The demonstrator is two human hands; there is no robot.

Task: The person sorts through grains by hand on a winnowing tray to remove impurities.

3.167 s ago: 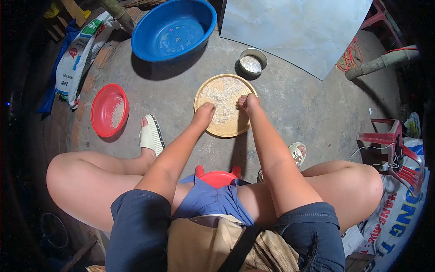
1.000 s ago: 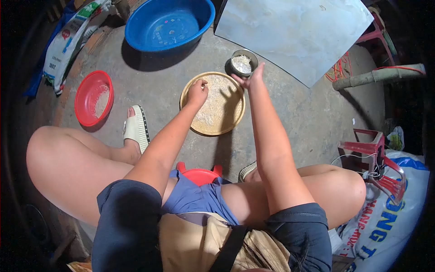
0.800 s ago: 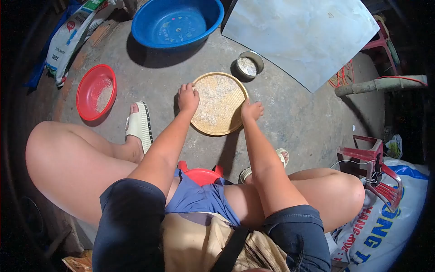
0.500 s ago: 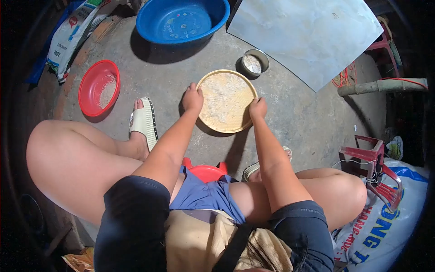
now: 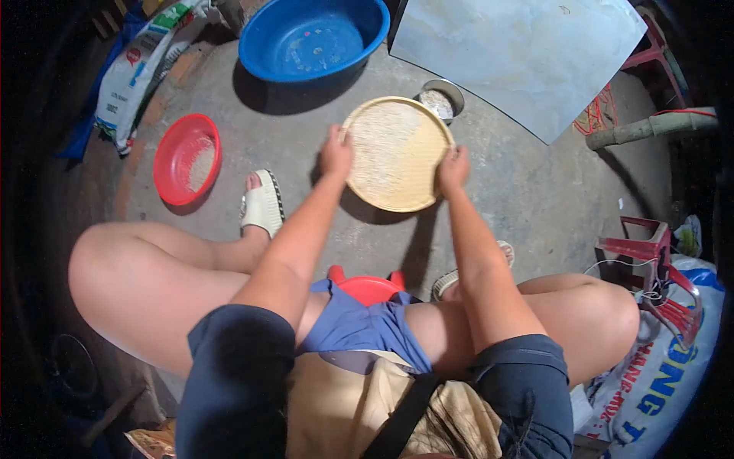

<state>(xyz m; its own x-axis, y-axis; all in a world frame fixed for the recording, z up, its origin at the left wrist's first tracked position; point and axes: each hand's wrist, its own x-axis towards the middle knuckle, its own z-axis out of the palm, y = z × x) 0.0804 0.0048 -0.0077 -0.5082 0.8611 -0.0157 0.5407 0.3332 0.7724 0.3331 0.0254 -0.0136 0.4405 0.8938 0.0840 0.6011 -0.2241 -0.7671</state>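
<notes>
A round woven winnowing tray [image 5: 430,145] is held out in front of me above the floor. Pale, rice-like grains [image 5: 381,145], blurred by motion, cover its left and middle parts, while the woven surface shows bare on the right. My left hand [image 5: 336,156] is closed on the tray's left rim, and my right hand [image 5: 453,170] grips the right rim. Just past the tray's far right edge stands a metal bowl [image 5: 457,98] with pale grains inside; the tray hides part of it.
At the left is a red basin [image 5: 170,170] with some grains. A blue basin [image 5: 256,57] stands farther back beside a large pale board [image 5: 512,61]. A bamboo pole [image 5: 634,134], a dark red stool [image 5: 638,249] and a printed sack [image 5: 665,382] lie along the right.
The tray looks raised and tipped differently, still in both hands. Its grains have shifted and blurred, leaving more of the right side bare. The whole view has moved slightly.
</notes>
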